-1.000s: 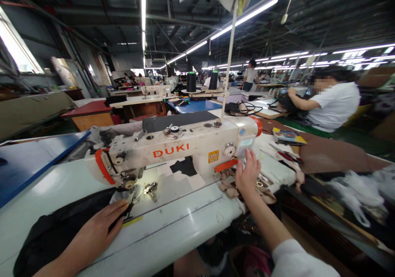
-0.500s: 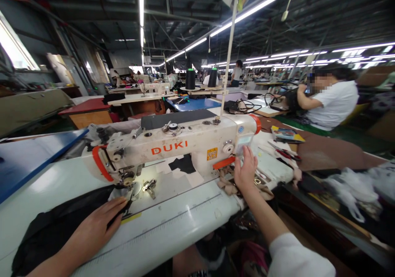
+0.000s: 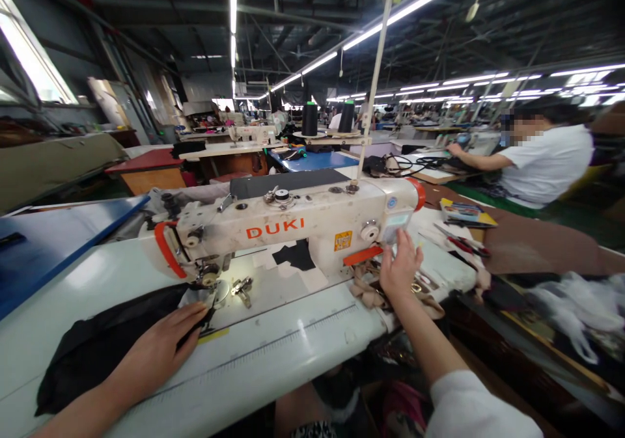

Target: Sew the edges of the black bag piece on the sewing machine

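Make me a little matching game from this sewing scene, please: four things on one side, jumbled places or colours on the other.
Things:
1. Left hand
2. Right hand
3. DUKI lettering
4. Thread cones

Places or colours:
A. At the display panel
B. Black with green tops
C. On black cloth
D. Orange

Pairs: 1-C, 2-A, 3-D, 4-B

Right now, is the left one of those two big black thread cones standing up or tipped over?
Upright: the black thread cone stands on end, its green top pointing up.
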{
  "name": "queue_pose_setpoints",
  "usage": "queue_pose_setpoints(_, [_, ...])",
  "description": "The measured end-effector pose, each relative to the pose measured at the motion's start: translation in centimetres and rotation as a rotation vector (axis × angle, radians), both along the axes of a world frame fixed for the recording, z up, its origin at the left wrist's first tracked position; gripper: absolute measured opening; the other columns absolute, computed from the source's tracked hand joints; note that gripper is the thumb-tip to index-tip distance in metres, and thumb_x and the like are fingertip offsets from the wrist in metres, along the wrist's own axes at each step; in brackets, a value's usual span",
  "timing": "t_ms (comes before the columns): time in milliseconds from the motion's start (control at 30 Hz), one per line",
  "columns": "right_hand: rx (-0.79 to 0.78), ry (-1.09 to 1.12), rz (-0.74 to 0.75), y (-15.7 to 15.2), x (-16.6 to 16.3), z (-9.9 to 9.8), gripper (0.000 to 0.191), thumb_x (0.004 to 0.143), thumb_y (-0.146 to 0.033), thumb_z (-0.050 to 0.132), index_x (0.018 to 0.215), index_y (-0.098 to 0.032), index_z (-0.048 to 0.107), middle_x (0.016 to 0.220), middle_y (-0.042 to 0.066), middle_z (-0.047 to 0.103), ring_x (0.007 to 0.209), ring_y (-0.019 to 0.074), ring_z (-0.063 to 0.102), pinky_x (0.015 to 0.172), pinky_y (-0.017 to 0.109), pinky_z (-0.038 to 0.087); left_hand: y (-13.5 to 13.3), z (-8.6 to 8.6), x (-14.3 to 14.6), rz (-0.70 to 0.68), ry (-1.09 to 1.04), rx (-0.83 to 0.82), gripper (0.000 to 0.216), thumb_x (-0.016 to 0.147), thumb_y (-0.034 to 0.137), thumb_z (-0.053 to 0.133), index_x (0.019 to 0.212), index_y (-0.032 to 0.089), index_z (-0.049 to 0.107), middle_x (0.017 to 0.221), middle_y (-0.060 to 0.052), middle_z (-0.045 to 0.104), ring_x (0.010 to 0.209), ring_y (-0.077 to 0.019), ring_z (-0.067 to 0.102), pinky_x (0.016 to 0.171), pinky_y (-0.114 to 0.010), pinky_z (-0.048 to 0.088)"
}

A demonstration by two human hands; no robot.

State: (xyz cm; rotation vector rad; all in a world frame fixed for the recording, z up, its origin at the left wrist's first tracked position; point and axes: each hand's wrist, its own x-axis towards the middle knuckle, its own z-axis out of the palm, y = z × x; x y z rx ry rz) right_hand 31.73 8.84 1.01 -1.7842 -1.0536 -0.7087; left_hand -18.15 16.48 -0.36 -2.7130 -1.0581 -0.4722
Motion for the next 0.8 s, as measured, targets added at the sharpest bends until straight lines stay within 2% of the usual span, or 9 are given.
queue_pose_setpoints(200, [-0.068,-0.02,-0.005,-0.1,-0.2,0.1,0.054,0.091,-0.032,0.034,0.141,-0.012,0.024,0.138,0.019,0.04,0.132,0.0265,0.029,0.106,0.055,0.016,-0.2,0.6,0.2,-0.007,-0.012,-0.028,0.041,0.086,0.044,0.048,0.117,0.021,0.061,0.125,-0.006,0.059,0.115,-0.0237,0.055,0.102,-0.037,0.042])
queue_pose_setpoints(333, [0.035,-0.03,0.023,-0.6,-0.9,0.2,0.054,0.091,-0.033,0.034,0.14,-0.01,0.027,0.139,0.021,0.037,0.132,0.0292,0.029,0.104,0.056,0.021,-0.6,1.0,0.4,0.001,-0.014,-0.043,0.038,0.088,0.039,0.045,0.117,0.02,0.061,0.123,-0.006,0.06,0.114,-0.0228,0.056,0.101,-0.037,0.043])
queue_pose_setpoints(433, [0.102,-0.074,0.088,-1.4,-3.6,0.8,0.055,0.091,-0.034,0.037,0.141,-0.011,0.028,0.138,0.02,0.04,0.131,0.03,0.031,0.106,0.054,0.022,-1.1,1.5,0.6,0.003,-0.046,-0.071,0.035,0.088,0.03,0.043,0.116,0.018,0.061,0.121,-0.008,0.061,0.112,-0.0216,0.056,0.102,-0.038,0.043])
queue_pose_setpoints(500, [0.125,-0.112,0.217,-1.9,-6.7,1.5,0.052,0.09,-0.034,0.039,0.14,-0.017,0.034,0.135,0.018,0.045,0.13,0.0284,0.033,0.107,0.049,0.024,-1.3,1.9,0.7,-0.012,-0.072,-0.087,0.034,0.086,0.024,0.045,0.114,0.016,0.061,0.119,-0.009,0.062,0.112,-0.0214,0.056,0.101,-0.038,0.044])
queue_pose_setpoints(533, [0.097,-0.104,0.308,-2.2,-8.6,1.8,0.051,0.09,-0.031,0.039,0.139,-0.017,0.034,0.135,0.016,0.045,0.13,0.0286,0.034,0.107,0.05,0.026,-1.4,2.0,0.7,-0.019,-0.09,-0.094,0.033,0.085,0.022,0.046,0.114,0.015,0.06,0.118,-0.009,0.062,0.112,-0.0213,0.056,0.101,-0.038,0.044])
queue_pose_setpoints(633, [0.024,-0.156,0.65,-2.4,-14.9,2.7,0.046,0.088,-0.022,0.043,0.133,-0.024,0.044,0.127,0.01,0.053,0.116,0.028,0.048,0.1,0.051,0.037,-1.3,2.4,0.8,-0.028,-0.124,-0.114,0.029,0.083,0.019,0.048,0.109,0.014,0.06,0.114,-0.01,0.063,0.109,-0.0214,0.057,0.1,-0.039,0.044])
queue_pose_setpoints(733, [-0.18,-0.24,1.014,-1.3,-20.9,2.6,0.043,0.088,-0.014,0.044,0.129,-0.026,0.047,0.114,0.008,0.059,0.106,0.0247,0.053,0.09,0.044,0.045,-1.2,2.6,0.8,-0.039,-0.11,-0.14,0.027,0.083,0.018,0.048,0.108,0.014,0.058,0.113,-0.011,0.062,0.11,-0.0223,0.056,0.099,-0.04,0.044])
queue_pose_setpoints(800, [-0.375,-0.235,1.16,0.3,-24.0,2.2,0.04,0.089,-0.013,0.042,0.127,-0.024,0.048,0.105,0.008,0.061,0.099,0.0228,0.054,0.083,0.041,0.048,-1.2,2.7,0.8,-0.043,-0.101,-0.15,0.026,0.084,0.018,0.048,0.107,0.013,0.057,0.113,-0.012,0.062,0.11,-0.023,0.055,0.098,-0.04,0.044])
